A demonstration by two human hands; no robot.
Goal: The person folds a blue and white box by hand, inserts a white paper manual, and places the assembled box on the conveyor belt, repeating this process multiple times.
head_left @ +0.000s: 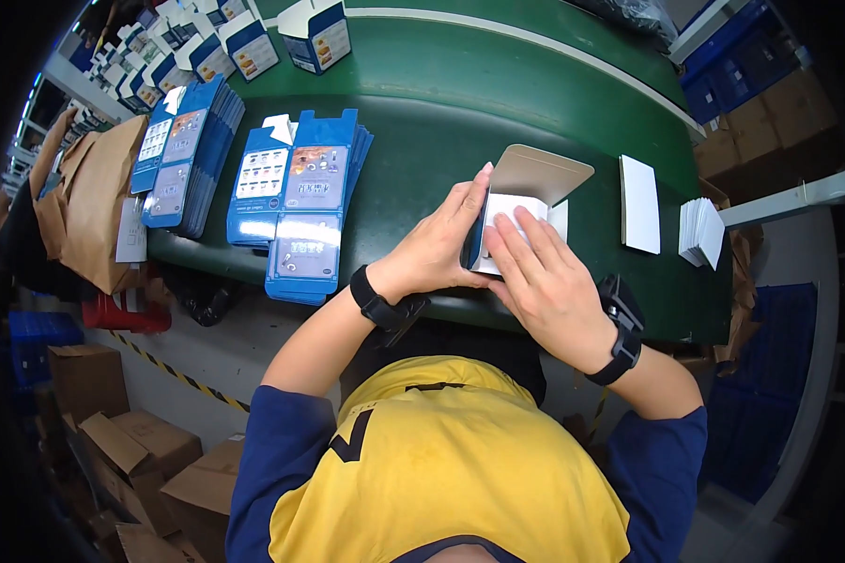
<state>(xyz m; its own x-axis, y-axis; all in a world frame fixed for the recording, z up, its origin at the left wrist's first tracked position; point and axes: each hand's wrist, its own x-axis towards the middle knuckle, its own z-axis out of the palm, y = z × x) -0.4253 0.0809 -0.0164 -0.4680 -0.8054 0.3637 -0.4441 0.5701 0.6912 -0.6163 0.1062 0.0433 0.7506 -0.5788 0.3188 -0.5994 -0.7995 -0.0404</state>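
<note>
A small open carton [538,174], dark blue outside with a raised flap, stands before me at the table's near edge. My left hand [432,236] grips its left side, thumb and fingers around the wall. The fingers of my right hand [546,286] are stretched out and lie flat on a white card piece [514,203] inside the opening. Part of that piece and the carton's bottom are hidden under my hands.
Two stacks of flat blue printed cartons, one nearer [308,211] and one farther left [183,155], lie on the green table [413,127]. White folded cards [639,205] and a white card stack [700,233] lie right. Folded-up boxes [317,42] stand far left beside a brown paper bag [89,202].
</note>
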